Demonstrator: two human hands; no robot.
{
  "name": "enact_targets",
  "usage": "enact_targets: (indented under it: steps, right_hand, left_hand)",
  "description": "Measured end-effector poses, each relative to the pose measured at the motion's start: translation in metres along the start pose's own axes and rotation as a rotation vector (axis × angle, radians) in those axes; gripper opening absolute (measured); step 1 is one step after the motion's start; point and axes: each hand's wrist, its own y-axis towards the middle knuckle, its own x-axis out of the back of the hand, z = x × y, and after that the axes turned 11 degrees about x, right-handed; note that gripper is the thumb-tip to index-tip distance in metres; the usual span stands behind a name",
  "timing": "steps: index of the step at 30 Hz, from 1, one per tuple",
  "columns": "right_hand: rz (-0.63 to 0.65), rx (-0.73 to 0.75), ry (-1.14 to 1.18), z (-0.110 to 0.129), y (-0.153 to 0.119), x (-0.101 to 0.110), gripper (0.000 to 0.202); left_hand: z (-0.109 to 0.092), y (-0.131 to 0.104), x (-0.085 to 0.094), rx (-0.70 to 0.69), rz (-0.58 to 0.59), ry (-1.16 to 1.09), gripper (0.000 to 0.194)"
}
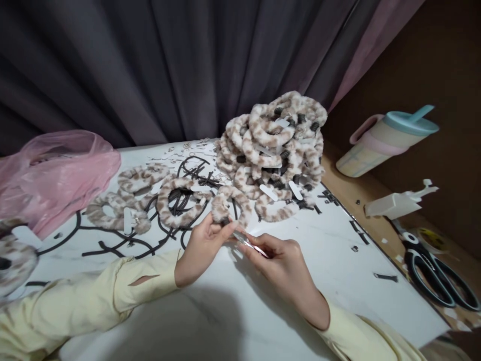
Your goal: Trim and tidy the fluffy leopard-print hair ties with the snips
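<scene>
A fluffy brown-and-white ring [242, 203] is pinched at its lower left side by my left hand [201, 245], near a dark band. My right hand [281, 265] is closed around a small shiny metal tool [250, 243], whose tip meets the ring beside my left fingertips. The exact contact at the tip is too small to make out. Just left of the held ring lies another fluffy ring [163, 205] with a white tag, on top of black cords [145, 248].
A tall pile of fluffy rings [263, 145] stands at the back of the white table [180, 321]. At the left is a pink plastic bag [75, 170]. Along the right side are a tumbler [379, 143], a small white bottle [394, 204] and large scissors [432, 271].
</scene>
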Motion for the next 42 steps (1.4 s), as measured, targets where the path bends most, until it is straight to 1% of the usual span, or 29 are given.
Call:
enact_targets:
  steps: [3,5,7,10,12,15,17,21,26,29,33,42]
  right_hand:
    - [0.042,-0.094,0.091,0.003,0.003,0.007,0.030]
    - [0.082,-0.184,0.187,0.004,0.007,0.019,0.030]
    - [0.087,-0.258,0.273,0.004,0.012,0.033,0.032]
    - [0.091,-0.280,0.315,0.001,0.019,0.049,0.031]
    - [0.133,-0.272,0.315,-0.004,0.022,0.053,0.031]
    - [0.195,-0.278,0.345,-0.009,0.023,0.049,0.034]
    - [0.207,-0.277,0.372,-0.011,0.022,0.043,0.036]
    - [0.170,-0.236,0.410,-0.011,0.019,0.036,0.038]
    - [0.144,-0.226,0.454,-0.007,0.017,0.034,0.034]
    - [0.142,-0.242,0.481,-0.005,0.017,0.033,0.033]
    - [0.142,-0.245,0.516,-0.004,0.015,0.033,0.031]
    - [0.138,-0.251,0.527,-0.005,0.014,0.030,0.031]
  left_hand:
    - [-0.005,-0.001,0.001,-0.002,-0.006,0.011,0.031]
    - [-0.008,-0.002,0.002,0.004,0.007,-0.013,0.031]
    - [-0.012,-0.001,0.003,0.000,0.029,-0.043,0.030]
    - [-0.017,-0.001,0.005,-0.006,0.076,-0.072,0.031]
    - [-0.021,-0.002,0.006,-0.002,0.105,-0.077,0.031]
    - [-0.028,-0.005,0.006,0.022,0.156,-0.099,0.026]
    - [-0.032,-0.007,0.006,0.058,0.199,-0.137,0.024]
    - [-0.035,-0.009,0.006,0.096,0.278,-0.192,0.020]
    - [-0.034,-0.011,0.005,0.068,0.344,-0.193,0.016]
    - [-0.033,-0.011,0.006,0.058,0.357,-0.185,0.015]
    - [-0.034,-0.011,0.006,0.062,0.341,-0.167,0.016]
    - [-0.034,-0.012,0.007,0.065,0.349,-0.141,0.017]
